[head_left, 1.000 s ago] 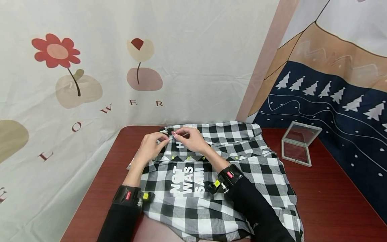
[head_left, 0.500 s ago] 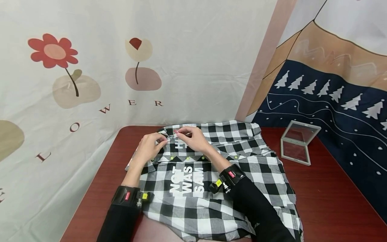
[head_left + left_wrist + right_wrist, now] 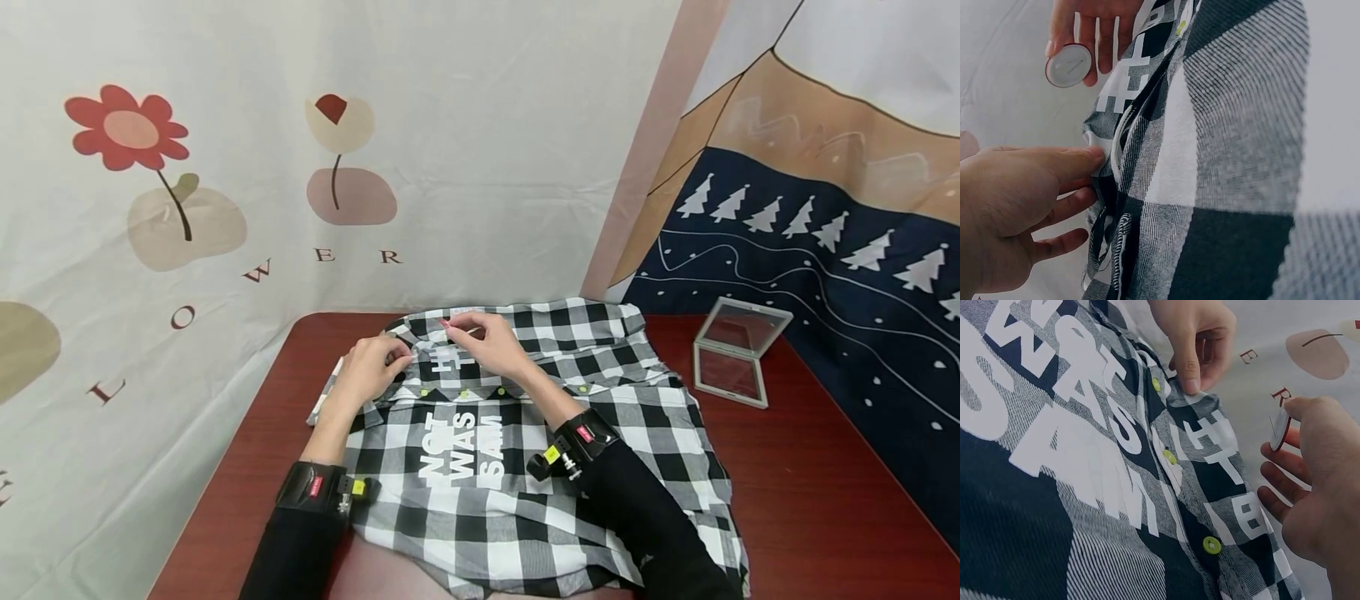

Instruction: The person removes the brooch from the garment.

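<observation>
On the red bench (image 3: 787,467), left hand (image 3: 367,371) pinches the shirt (image 3: 525,500) edge, right hand (image 3: 491,346) pinches a disc (image 3: 1069,65); best keep cloth taut.

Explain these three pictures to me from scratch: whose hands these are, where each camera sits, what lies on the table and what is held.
There is no machine here: a person works with two bare hands and wears three cameras. The wide picture comes from the head; the two close-ups come from black bands on the wrists. A black-and-white checked shirt with white printed letters and yellow-green buttons lies on a dark red table. The left hand pinches the shirt's edge near the collar. The right hand holds a small round white disc with a red rim above the cloth. At the far right stands an open clear case.
</observation>
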A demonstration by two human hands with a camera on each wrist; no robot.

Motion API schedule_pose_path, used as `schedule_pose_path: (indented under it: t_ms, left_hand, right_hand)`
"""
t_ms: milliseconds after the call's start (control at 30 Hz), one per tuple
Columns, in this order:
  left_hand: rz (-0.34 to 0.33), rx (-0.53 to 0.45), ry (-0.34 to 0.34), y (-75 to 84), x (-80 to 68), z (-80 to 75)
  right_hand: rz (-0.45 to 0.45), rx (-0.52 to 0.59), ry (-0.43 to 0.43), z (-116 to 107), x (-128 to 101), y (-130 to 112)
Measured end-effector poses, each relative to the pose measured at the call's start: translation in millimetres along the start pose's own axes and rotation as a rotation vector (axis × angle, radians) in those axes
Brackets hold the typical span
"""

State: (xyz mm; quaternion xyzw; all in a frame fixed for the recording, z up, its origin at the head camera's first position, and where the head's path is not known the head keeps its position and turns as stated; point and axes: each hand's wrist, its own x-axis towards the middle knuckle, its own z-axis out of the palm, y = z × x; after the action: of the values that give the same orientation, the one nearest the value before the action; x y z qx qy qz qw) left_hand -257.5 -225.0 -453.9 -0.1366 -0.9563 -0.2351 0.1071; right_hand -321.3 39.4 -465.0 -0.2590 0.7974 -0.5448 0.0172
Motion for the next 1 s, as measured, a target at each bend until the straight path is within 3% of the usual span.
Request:
schedule_pose_path:
  t_ms: [300,533,667,867,900,1000]
  left_hand:
    - [0.016,-0.034,0.020,7.4,-2.0,-4.9]
    - [0.130,-0.048,-0.031,24.8,-0.5,-7.3]
    - [0.190,-0.014,-0.116,24.2,2.3,4.2]
    - [0.178,0.021,-0.313,-18.0,12.0,51.0]
    - [0.162,0.016,-0.346,-20.2,12.0,54.7]
    - [0.112,-0.001,-0.443,-7.5,7.1,47.8]
  right_hand:
    - [-0.032,-0.023,0.003,-14,-14,-3]
    - [-0.062,-0.044,0.012,-25,-17,-4]
    - [-0.094,-0.053,0.038,-32,-19,-3]
    - [-0.082,-0.055,0.055,-43,-26,0]
    - [-0.076,-0.060,0.055,-44,-27,0]
    - [-0.058,-0.063,0.056,-49,-30,1]
